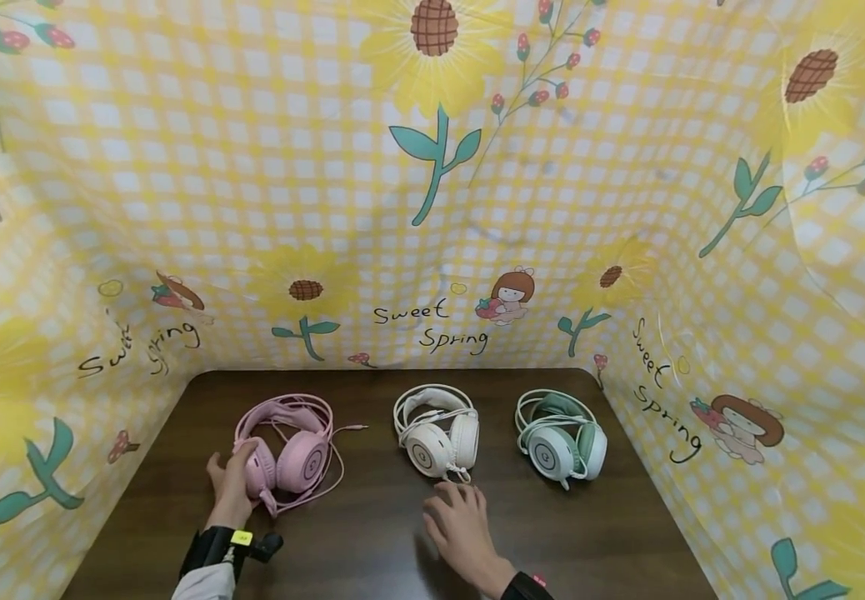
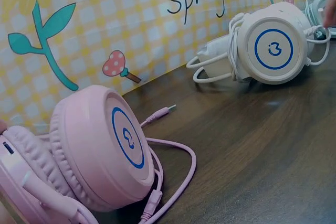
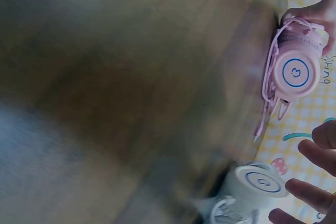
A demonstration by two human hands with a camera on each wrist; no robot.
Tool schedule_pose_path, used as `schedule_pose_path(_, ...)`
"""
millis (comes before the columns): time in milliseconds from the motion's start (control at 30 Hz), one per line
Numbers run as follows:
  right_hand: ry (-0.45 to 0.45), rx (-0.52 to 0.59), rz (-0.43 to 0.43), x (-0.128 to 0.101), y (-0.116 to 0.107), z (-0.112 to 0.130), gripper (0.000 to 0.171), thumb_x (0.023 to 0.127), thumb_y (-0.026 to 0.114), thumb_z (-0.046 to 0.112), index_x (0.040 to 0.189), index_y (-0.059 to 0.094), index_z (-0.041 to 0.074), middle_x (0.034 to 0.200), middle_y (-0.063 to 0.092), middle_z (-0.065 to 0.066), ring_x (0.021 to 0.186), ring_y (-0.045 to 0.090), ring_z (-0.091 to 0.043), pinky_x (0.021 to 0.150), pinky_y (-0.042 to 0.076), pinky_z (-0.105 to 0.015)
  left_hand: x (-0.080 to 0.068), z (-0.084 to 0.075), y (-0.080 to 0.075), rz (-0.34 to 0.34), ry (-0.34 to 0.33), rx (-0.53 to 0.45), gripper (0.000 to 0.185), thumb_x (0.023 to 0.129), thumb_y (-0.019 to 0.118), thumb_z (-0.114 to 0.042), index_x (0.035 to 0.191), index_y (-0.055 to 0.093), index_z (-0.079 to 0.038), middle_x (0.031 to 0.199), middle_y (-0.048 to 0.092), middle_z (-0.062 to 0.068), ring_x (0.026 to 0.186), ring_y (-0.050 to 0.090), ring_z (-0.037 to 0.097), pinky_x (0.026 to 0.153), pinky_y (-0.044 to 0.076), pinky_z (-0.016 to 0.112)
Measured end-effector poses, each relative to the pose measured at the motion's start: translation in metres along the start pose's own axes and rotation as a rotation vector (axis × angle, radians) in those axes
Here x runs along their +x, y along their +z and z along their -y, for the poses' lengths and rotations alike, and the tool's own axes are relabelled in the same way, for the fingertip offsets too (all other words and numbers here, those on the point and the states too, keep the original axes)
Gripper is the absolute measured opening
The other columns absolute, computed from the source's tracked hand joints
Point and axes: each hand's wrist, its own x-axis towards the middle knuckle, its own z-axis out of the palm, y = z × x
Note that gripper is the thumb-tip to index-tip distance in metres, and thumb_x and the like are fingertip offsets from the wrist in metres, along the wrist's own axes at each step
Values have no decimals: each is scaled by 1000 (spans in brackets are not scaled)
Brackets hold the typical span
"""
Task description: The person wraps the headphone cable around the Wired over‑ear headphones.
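Three cabled headsets lie in a row on a dark wooden table (image 1: 372, 542): a pink headset (image 1: 301, 458) at left, a white headset (image 1: 436, 437) in the middle and a green headset (image 1: 563, 442) at right. My left hand (image 1: 232, 468) grips the pink headset's left ear cup, thumb on top. The left wrist view shows the pink headset (image 2: 100, 145) close up, with the white headset (image 2: 270, 48) behind it. My right hand (image 1: 458, 504) is open, fingers spread, just in front of the white headset and its cable. In the blurred right wrist view its fingers (image 3: 315, 153) reach toward the white headset (image 3: 260, 182).
A yellow checked cloth (image 1: 432, 208) with sunflowers and "Sweet Spring" lettering walls the table at the back and on both sides. The pink cable (image 2: 173, 182) loops over the table, its plug (image 2: 160, 113) pointing toward the white headset. Bare table lies in front of the headsets.
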Motion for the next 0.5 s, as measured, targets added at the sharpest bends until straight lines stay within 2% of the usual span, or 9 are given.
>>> schedule_pose_path(167, 6, 8, 1, -7, 4, -5, 7, 88, 72, 20, 95, 71, 22, 117, 59, -3, 108, 50, -28, 89, 39, -56, -5, -1, -1, 11, 3, 54, 100, 90, 65, -47, 157, -5, -24, 161, -2, 17, 140, 14, 42, 92, 36, 66)
schedule_pose_path(300, 5, 25, 4, -8, 4, -6, 8, 88, 73, 19, 95, 70, 22, 117, 59, -4, 108, 50, -28, 89, 40, -56, -15, -3, 0, 73, 17, 131, 101, 89, 67, -51, 157, -4, -28, 155, -16, 24, 134, 16, 48, 78, 51, 62)
schedule_pose_path(400, 0, 42, 6, -6, 0, -5, 8, 89, 72, 19, 96, 71, 22, 117, 60, -4, 109, 51, -28, 90, 40, -57, -26, -3, 4, 135, 32, 177, 98, 90, 65, -51, 157, -4, -30, 148, -26, 25, 130, 16, 50, 74, 54, 60)
schedule_pose_path(500, -22, 78, 3, 0, -5, 3, 8, 90, 70, 21, 98, 71, 21, 119, 60, -4, 111, 51, -28, 91, 41, -56, -41, -1, 6, 131, 59, 201, 96, 90, 64, -53, 158, 1, -28, 147, -26, 27, 131, 16, 52, 73, 54, 57)
